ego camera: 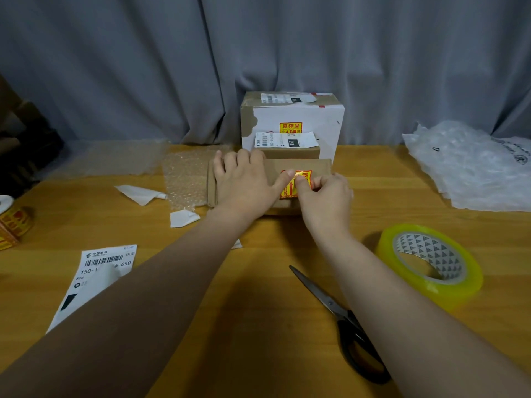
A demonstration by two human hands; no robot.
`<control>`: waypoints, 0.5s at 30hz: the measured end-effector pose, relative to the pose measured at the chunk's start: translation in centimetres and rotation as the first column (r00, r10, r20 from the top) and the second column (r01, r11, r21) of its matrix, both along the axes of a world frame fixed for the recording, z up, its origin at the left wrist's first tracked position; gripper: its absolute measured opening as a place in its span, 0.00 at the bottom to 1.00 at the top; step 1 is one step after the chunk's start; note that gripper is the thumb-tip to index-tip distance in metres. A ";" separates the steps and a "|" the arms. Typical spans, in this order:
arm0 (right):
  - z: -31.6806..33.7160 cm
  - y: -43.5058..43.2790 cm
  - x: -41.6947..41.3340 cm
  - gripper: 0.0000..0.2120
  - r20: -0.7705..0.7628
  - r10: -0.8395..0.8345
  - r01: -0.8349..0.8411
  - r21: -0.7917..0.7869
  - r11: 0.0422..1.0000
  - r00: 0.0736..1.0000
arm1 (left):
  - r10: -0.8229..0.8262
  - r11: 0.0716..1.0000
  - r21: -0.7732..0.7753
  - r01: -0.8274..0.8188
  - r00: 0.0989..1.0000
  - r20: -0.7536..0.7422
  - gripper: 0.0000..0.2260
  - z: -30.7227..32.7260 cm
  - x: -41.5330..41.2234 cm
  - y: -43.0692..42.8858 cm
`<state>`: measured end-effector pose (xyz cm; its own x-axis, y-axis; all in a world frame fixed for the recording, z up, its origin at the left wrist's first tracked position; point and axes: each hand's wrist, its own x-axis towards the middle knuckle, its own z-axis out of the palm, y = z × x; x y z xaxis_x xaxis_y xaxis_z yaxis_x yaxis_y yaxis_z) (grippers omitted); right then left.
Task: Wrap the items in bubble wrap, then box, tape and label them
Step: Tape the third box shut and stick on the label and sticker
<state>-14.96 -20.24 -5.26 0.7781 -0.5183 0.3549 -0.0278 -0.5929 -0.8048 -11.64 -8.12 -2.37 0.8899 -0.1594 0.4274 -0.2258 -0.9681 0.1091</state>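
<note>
Brown cardboard, plain and creased at its edges, forms the small box [320, 165] that sits on the wooden counter [258, 282] near its middle, just in front of two parcels that already carry labels [287, 140]. On its top face is a glossy red and yellow sticker [305, 177] with printed characters and an arrow, partly hidden by both thumbs. The left hand [244, 179] lies flat across the box, its fingers [244, 159] straight and its thumb pressing the sticker's left part. The right hand [327, 199] has curled fingers and pinches the sticker's right edge under its thumb. A sheet of bubble wrap [184, 179] lies against the box's left end. Nearer the person lie a shipping label [97, 271], scissors [344, 314] and a yellowish tape roll [431, 262].
</note>
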 end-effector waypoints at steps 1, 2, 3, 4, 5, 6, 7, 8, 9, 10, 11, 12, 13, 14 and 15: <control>0.1 -0.1 0.0 0.19 0.006 -0.004 0.004 -0.023 1.000 1.000 | 0.002 1.000 -0.009 -0.002 1.000 0.005 0.34 0.0 0.0 -0.1; 0.1 -0.3 -0.1 0.18 0.014 -0.004 0.004 -0.042 0.999 1.000 | 0.003 1.000 -0.021 -0.003 1.000 0.010 0.33 -0.1 0.0 -0.1; 0.2 -0.4 -0.2 0.18 0.025 0.000 0.001 -0.060 0.998 1.000 | 0.002 0.999 -0.034 -0.001 1.000 0.017 0.32 -0.1 0.0 -0.2; 0.2 -0.6 -0.4 0.18 0.037 0.012 -0.009 -0.077 0.997 0.999 | 0.000 0.999 -0.045 0.002 1.000 0.024 0.32 -0.1 0.0 -0.2; 0.2 -0.7 -0.6 0.17 0.053 0.032 -0.027 -0.094 0.995 0.998 | -0.003 0.998 -0.055 0.005 0.999 0.032 0.31 -0.1 0.0 -0.2; 0.1 -0.7 -0.8 0.17 0.072 0.053 -0.045 -0.110 0.993 0.996 | -0.006 0.998 -0.061 0.008 0.999 0.038 0.30 -0.1 0.0 -0.2; 0.0 -0.7 -0.9 0.15 0.095 0.073 -0.061 -0.119 0.991 0.993 | -0.008 0.998 -0.068 0.011 0.999 0.044 0.29 -0.1 -0.1 -0.2; -0.1 -0.8 -1.1 0.14 0.116 0.083 -0.070 -0.113 0.991 0.990 | -0.012 0.997 -0.075 0.016 0.999 0.050 0.29 -0.2 -0.1 -0.1; -0.2 -0.9 -1.3 0.14 0.136 0.083 -0.072 -0.081 0.994 0.987 | -0.017 0.996 -0.081 0.022 0.998 0.056 0.28 -0.2 -0.1 -0.2; -0.3 -1.2 -1.4 0.17 0.149 0.072 -0.069 -0.027 0.997 0.986 | -0.020 0.996 -0.083 0.025 0.998 0.063 0.27 -0.3 -0.1 -0.2; -0.3 -1.5 -1.5 0.21 0.156 0.062 -0.066 0.018 0.998 0.986 | -0.017 0.996 -0.080 0.023 0.997 0.070 0.27 -0.3 -0.2 -0.3; -0.3 -1.9 -1.5 0.22 0.158 0.066 -0.071 0.027 0.997 0.985 | -0.011 0.997 -0.074 0.017 0.997 0.077 0.27 -0.3 -0.2 -0.3; -0.3 -2.2 -1.5 0.23 0.159 0.087 -0.090 0.014 0.996 0.984 | -0.004 0.998 -0.063 0.009 0.997 0.080 0.28 -0.3 -0.2 -0.4; -0.2 -2.3 -1.5 0.22 0.152 0.115 -0.117 0.003 0.993 0.982 | 0.002 0.999 -0.051 0.002 0.997 0.081 0.29 -0.3 -0.2 -0.4; 0.0 -2.3 -1.3 0.23 0.137 0.140 -0.142 0.003 0.990 0.981 | 0.006 0.999 -0.037 -0.003 0.997 0.079 0.29 -0.3 -0.2 -0.4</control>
<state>-16.24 -22.52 -5.24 0.7883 -0.4122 0.4567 0.1655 -0.5729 -0.8027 -11.81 -8.49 -2.63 0.8539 -0.1382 0.5017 -0.2307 -0.9647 0.1269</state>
